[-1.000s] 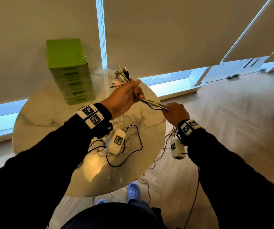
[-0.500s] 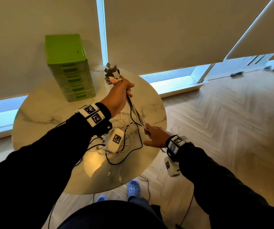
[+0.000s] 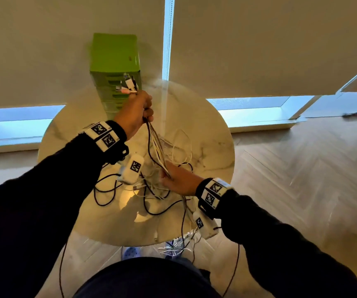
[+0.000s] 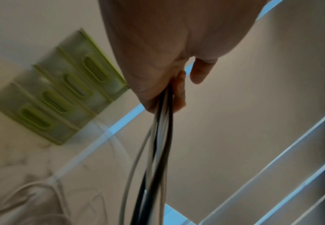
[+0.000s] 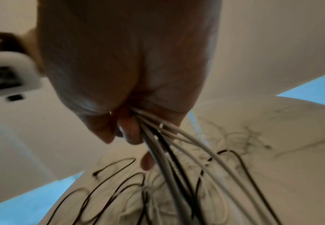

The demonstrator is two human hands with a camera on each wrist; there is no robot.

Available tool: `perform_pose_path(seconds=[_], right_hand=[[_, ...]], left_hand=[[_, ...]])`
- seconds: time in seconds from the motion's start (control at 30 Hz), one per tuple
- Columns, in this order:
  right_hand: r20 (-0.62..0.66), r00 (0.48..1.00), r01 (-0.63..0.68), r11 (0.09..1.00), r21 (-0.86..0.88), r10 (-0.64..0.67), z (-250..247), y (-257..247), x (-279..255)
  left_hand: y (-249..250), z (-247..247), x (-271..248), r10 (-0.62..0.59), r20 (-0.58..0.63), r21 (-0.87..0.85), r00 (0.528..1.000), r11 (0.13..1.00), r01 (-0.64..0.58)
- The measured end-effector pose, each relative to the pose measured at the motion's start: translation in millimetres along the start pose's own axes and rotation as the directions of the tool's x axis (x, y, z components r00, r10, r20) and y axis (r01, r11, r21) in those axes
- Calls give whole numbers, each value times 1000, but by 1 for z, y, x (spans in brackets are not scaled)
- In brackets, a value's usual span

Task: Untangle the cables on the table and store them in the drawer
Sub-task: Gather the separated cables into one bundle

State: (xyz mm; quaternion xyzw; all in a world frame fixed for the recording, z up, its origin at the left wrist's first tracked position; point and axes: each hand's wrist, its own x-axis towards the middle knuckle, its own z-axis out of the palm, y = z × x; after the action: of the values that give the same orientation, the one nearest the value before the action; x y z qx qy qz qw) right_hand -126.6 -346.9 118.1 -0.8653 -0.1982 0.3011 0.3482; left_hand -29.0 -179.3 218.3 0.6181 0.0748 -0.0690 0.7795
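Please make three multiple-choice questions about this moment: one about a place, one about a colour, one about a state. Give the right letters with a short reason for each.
1. Where does the drawer unit stand?
A. at the far edge of the table
B. on the floor
C. on the window sill

2. What colour is the drawer unit?
A. blue
B. green
C. red

3. What is the left hand doing?
A. lying flat on the table
B. pulling a drawer
C. gripping a bundle of cables

Answers: 1 A, its base rests on the tabletop by the wall. 2 B, both head and left wrist views show green. 3 C, fingers curl round the cables, plugs sticking out above, while the right hand grips them lower down.
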Motion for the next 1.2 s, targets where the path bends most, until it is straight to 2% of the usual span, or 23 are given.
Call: perform_pose_path(seconds=[0.13, 0.23, 0.3, 0.37, 0.43, 0.57, 0.63, 0.7, 0.73, 0.8, 0.87, 0.93, 1.03, 1.2], right_hand=[[232, 972, -19, 999, -47, 30, 8, -8, 19], [394, 917, 36, 973, -230, 59, -14, 3, 33], [453, 888, 18, 979, -201, 77, -33, 11, 47], [411, 911, 31, 983, -183, 48, -48, 15, 63], [325, 945, 65, 956, -287, 34, -58, 28, 81], [95, 969, -123, 777, -618, 228, -77, 63, 112], [-89, 988, -155, 744, -650, 128, -81, 62, 125], [-195, 978, -56, 795, -604, -79, -76, 50, 135], [-196, 969, 21, 835, -549, -153, -70, 41, 139], [-79, 982, 123, 900, -417, -171, -50, 24, 150], [96, 995, 74, 915, -397, -39, -22, 15, 163], [199, 974, 4, 873, -487, 107, 5, 13, 172], [156, 965, -93, 835, -542, 209, 28, 16, 175], [83, 953, -221, 857, -465, 290, 39, 13, 179]], left_hand=[[-19, -21, -2, -33, -145, 47, 989, 998, 40], [-29, -37, -4, -22, -214, 41, 976, 999, 32], [-34, -46, -5, -17, -267, 32, 964, 999, 27], [-39, -52, -8, -28, -310, 11, 950, 999, 33], [-45, -56, -11, -51, -353, -9, 934, 999, 51], [-58, -65, -17, -72, -405, -20, 912, 997, 70], [-62, -69, -18, -73, -418, -32, 905, 997, 66], [-65, -71, -19, -82, -436, -50, 896, 996, 67], [-66, -71, -19, -89, -437, -56, 895, 996, 72], [-69, -71, -16, -107, -424, -51, 899, 994, 94], [-75, -69, -13, -125, -402, -33, 907, 992, 122], [-80, -68, -10, -137, -392, 3, 910, 989, 150], [-89, -69, -9, -157, -391, 40, 907, 982, 187], [-97, -76, -7, -197, -377, 25, 905, 975, 222]])
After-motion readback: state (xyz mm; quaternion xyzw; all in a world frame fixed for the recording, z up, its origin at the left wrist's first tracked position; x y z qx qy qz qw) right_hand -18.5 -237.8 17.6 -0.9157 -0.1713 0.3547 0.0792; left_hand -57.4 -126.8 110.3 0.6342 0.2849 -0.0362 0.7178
